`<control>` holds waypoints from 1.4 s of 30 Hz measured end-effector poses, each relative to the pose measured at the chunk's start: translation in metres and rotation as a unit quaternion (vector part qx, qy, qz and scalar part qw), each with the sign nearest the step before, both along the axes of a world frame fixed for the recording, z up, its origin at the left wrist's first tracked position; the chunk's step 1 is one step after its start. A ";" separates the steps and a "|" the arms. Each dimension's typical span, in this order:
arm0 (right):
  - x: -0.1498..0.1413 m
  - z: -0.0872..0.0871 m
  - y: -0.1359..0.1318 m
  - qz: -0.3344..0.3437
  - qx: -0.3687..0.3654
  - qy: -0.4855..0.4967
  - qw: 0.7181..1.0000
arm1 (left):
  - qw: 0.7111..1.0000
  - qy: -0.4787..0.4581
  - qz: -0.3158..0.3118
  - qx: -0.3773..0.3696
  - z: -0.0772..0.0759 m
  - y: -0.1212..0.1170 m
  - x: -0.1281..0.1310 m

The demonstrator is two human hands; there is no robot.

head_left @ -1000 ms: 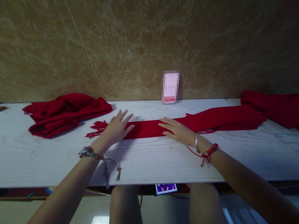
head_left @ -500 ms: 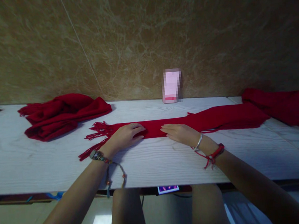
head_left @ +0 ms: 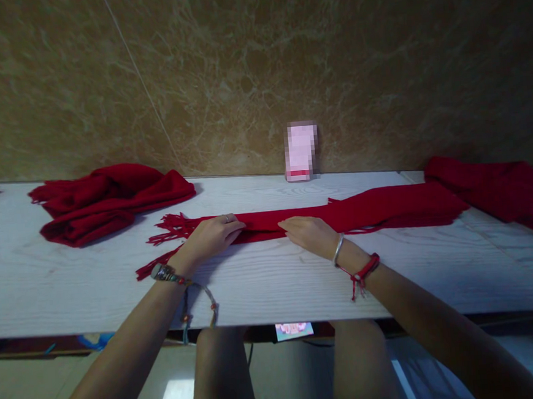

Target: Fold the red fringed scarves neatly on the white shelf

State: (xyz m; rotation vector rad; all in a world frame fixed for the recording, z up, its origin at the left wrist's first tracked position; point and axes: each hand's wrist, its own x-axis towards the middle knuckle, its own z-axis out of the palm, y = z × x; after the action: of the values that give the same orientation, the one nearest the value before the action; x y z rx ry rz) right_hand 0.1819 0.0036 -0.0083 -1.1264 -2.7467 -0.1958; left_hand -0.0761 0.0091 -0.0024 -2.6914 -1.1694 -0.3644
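A brown wall with pale, squiggly lines stands behind a long white counter with a wood pattern. On the counter, in front of the person, lies a red scarf. It runs from side to side under both hands. The left hand is on it near the end with the strings, and the right hand is near its middle. A short strip of red shows between the fingertips. The fingers of both hands are bent and touch the cloth, but I cannot tell if they pinch it or just press on it.

The scarf is plain bright red. It is thin and flat in the middle and wider on the right. The left end has a messy fringe, and a dark fold runs along the near side between the hands. A bunched red cloth lies behind it on the left, and another red cloth lies by its right end. A pink thing, blurred into squares, is at the wall.
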 end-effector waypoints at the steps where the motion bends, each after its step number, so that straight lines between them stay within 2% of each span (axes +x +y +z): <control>1: -0.001 0.000 0.000 -0.003 -0.001 -0.004 1.000 | 1.000 0.000 0.001 -0.006 0.001 0.000 0.000; 10: 0.012 0.003 0.002 -0.050 -0.021 0.027 0.998 | 0.998 0.016 0.019 -0.060 0.006 0.000 -0.007; 16: 0.014 0.001 0.003 0.019 -0.046 0.043 0.998 | 0.991 -0.003 0.009 -0.136 0.011 -0.001 -0.011; 24: 0.015 0.005 0.001 0.036 -0.055 0.063 0.996 | 0.984 -0.017 -0.008 -0.176 0.014 -0.002 -0.014; 29: 0.013 0.006 0.002 0.044 -0.070 0.079 0.993 | 0.989 -0.053 -0.004 -0.137 0.010 -0.003 -0.001; 31: 0.010 0.005 0.002 0.006 -0.060 0.098 0.993 | 0.990 -0.057 -0.012 -0.129 0.004 -0.004 0.010; 33: 0.007 0.003 0.003 -0.069 -0.045 0.109 0.991 | 0.989 -0.027 -0.004 -0.145 -0.004 -0.004 0.020; 36: 0.002 -0.001 0.003 -0.178 -0.089 0.057 0.978 | 0.982 0.030 0.044 -0.181 -0.010 -0.006 0.028; 39: 0.005 -0.004 0.005 -0.212 -0.141 -0.006 0.967 | 0.971 0.055 0.094 -0.214 -0.007 -0.009 0.028; 42: 0.020 -0.004 0.008 -0.249 -0.131 -0.010 0.959 | 0.960 0.064 0.146 -0.231 -0.001 -0.012 0.026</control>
State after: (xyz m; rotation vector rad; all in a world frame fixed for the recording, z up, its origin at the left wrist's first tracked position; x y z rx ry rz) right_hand 0.2018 0.0119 -0.0121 -1.8840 -2.5002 0.1049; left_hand -0.0502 -0.0028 -0.0035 -2.7845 -1.7611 0.1485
